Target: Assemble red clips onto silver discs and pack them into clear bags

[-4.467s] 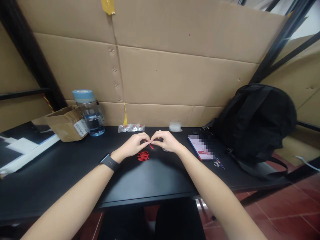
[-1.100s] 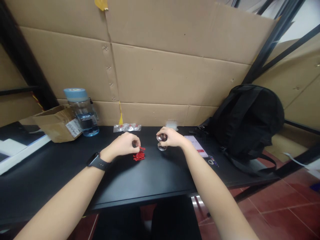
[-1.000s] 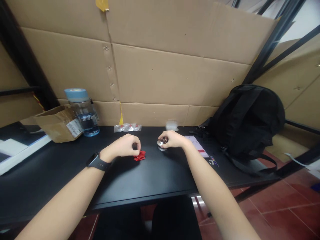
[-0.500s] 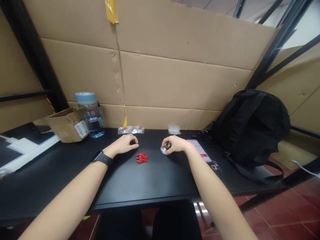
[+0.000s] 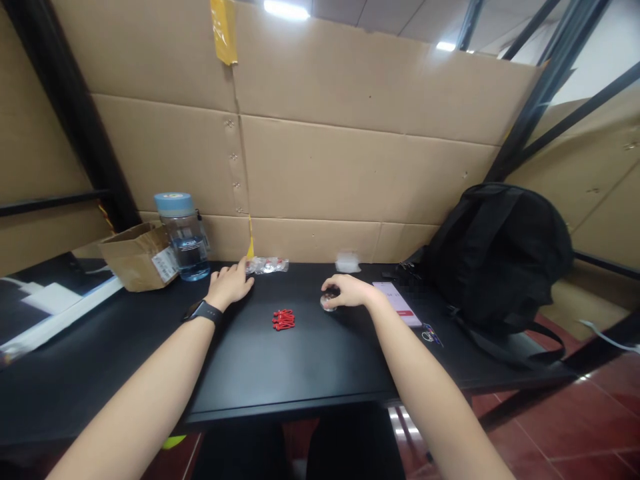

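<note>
My left hand (image 5: pixel 230 283), with a dark watch on its wrist, lies open at the back of the table. Its fingers are spread, and the fingertips reach the left end of a clear plastic strip of packets (image 5: pixel 270 265) with red bits inside. My right hand (image 5: pixel 347 291) curls its thumb and fingers round a small clear round container (image 5: pixel 329 304) on the tabletop; its contents are too small to make out. Between the hands, closer to me, lies a bunch of small red strip-like pieces (image 5: pixel 284 319).
A blue-lidded water bottle (image 5: pixel 187 243) and an opened cardboard box (image 5: pixel 137 260) stand at the back left. Near the cardboard wall sits a translucent white small box (image 5: pixel 347 262). On the right are a phone (image 5: pixel 397 305), a card (image 5: pixel 431 335) and a black backpack (image 5: pixel 505 260).
My left hand has moved left and back to the plastic strip, its fingers spreading out. My right hand stays at the round container. The view has tipped slightly upward.
</note>
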The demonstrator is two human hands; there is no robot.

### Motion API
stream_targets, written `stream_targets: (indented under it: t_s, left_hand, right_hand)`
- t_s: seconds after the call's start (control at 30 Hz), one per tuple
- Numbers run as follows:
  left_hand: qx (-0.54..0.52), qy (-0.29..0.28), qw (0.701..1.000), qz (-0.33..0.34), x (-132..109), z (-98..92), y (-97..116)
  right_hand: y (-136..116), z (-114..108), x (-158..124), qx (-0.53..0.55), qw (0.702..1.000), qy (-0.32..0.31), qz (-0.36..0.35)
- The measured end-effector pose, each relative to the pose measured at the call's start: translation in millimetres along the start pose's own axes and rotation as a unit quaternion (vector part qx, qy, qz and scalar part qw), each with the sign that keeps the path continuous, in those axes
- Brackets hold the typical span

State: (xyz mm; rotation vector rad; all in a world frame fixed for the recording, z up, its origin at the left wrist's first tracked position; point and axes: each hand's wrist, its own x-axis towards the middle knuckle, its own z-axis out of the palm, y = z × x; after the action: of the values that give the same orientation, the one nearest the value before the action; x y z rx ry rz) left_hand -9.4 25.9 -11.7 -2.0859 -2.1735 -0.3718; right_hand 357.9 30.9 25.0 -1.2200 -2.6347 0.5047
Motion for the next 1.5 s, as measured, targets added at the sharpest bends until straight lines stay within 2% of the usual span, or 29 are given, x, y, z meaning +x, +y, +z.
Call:
stream_targets:
  t_s: [0.1,0.2,0.27,0.4,0.53,0.67,0.83,0.9,1.0,1.13,1.27,1.4,1.5]
  left_hand:
    - [0.062,0.008,0.998,-0.01,-3,-6.3,4]
    - [0.094,0.047,0.994,-0.031,-6,-9.8,6]
    - [0.079,0.048,0.994,-0.052,-7,-11.2,6]
    - [0.015,0.0,0.996,-0.084,-7,-14.3,1]
    - [-0.057,0.01,0.995,-0.084,-4,-16.0,-3]
    - [-0.17,0.067,0.983,0.002,-10,-20.1,11]
    - [-0.28,0.088,0.936,0.194,-30,-32.9,53]
    - [-0.308,0.091,0.918,0.233,-38,-36.5,69]
    - [-0.333,0.082,0.906,0.249,-47,-38.7,85]
    - [-0.365,0.083,0.897,0.235,-49,-35.5,91]
    - [-0.418,0.064,0.888,0.182,-42,-23.5,83]
    - [-0.382,0.024,0.906,0.18,-34,-11.8,75]
    - [-0.335,0.029,0.922,0.194,-31,-7.6,73]
  right_hand:
    - [1,1,0,-0.006,1.0,0.004,0.009]
    - [1,1,0,0.002,1.0,0.002,0.004]
    - [0,2,0,0.007,1.0,0.002,-0.004]
    - [-5,0,0,0.007,0.999,0.031,-0.025]
    - [-12,0,1,0.015,0.994,0.082,-0.063]
    - [-24,8,5,0.05,0.983,0.149,-0.096]
    - [-49,23,12,0.11,0.947,0.258,-0.158]
    - [-59,28,14,0.109,0.934,0.285,-0.185]
    - [-68,34,17,0.096,0.926,0.305,-0.202]
    - [-67,38,21,0.141,0.919,0.339,-0.143]
    - [-59,36,23,0.234,0.894,0.379,-0.053]
    - [-52,35,28,0.381,0.857,0.348,0.002]
    - [-49,37,32,0.462,0.832,0.307,0.028]
